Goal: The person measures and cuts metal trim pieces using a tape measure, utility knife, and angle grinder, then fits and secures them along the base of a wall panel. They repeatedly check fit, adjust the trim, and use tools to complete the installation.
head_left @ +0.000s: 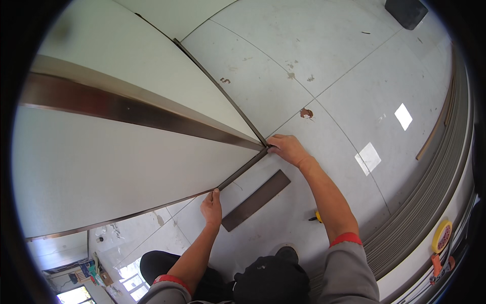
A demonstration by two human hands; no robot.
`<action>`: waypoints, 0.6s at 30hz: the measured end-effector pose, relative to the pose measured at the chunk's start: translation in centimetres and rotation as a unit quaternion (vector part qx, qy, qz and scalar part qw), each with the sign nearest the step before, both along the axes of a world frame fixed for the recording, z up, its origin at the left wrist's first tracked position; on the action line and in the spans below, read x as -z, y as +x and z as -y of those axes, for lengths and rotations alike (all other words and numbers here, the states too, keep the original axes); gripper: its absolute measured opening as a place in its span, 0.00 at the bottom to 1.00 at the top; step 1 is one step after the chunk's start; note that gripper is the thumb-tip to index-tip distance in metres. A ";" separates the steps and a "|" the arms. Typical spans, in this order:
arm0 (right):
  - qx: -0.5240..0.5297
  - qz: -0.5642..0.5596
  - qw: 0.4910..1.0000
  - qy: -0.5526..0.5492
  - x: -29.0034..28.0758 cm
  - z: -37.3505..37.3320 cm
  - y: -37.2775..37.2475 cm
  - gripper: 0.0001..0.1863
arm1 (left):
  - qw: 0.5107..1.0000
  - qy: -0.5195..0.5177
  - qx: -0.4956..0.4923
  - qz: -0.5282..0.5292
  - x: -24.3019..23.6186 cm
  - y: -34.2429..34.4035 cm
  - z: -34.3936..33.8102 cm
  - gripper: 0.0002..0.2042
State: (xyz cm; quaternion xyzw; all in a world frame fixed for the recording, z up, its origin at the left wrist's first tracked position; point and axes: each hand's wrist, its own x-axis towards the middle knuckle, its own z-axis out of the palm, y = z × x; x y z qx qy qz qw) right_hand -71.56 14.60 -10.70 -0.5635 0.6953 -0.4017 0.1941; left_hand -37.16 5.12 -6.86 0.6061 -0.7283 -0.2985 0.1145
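A short dark brown skirting strip (243, 169) runs along the foot of the white wall (131, 177), up to the outer corner. My left hand (211, 206) is closed at its near end, thumb and fingers on the strip. At the corner, my right hand (287, 149) grips its far end, fingers curled against it; the fingertips are partly hidden. A shiny brown metal corner trim (152, 114) meets the floor beside this hand. Another dark skirting (223, 91) lines the adjoining wall face. Just below the held strip, a loose brown board piece (256, 200) lies flat on the floor.
A small yellow and black tool (316, 217) lies by my right forearm. Long grey-brown strips (415, 202) are stacked along the right. Beyond them are a yellow tape roll (442, 236) and an orange-handled tool (436, 267). A black box-like object (406, 12) stands at the far right.
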 end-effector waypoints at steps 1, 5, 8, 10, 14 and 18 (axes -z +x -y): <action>-0.001 0.002 1.000 0.002 -0.1 0.0 0.0 0.12 | 1.000 -0.001 -0.004 -0.006 0.1 0.0 0.0 0.24; 0.007 0.008 1.000 0.008 -0.2 -0.1 0.1 0.12 | 1.000 0.002 -0.006 -0.013 0.2 -0.1 -0.1 0.24; 0.008 0.005 1.000 0.004 0.0 -0.1 0.1 0.11 | 1.000 -0.007 -0.005 -0.016 0.5 0.2 0.0 0.24; 0.021 0.006 1.000 -0.006 0.2 -0.1 0.4 0.11 | 1.000 -0.001 -0.002 -0.011 0.6 0.3 0.1 0.24; 0.051 -0.005 0.999 -0.010 0.5 -0.2 1.3 0.10 | 1.000 -0.004 -0.004 -0.008 0.4 0.2 0.0 0.23; 0.077 -0.001 0.997 -0.026 1.0 -0.3 1.9 0.10 | 1.000 -0.002 -0.007 -0.003 -0.3 -0.4 -0.2 0.23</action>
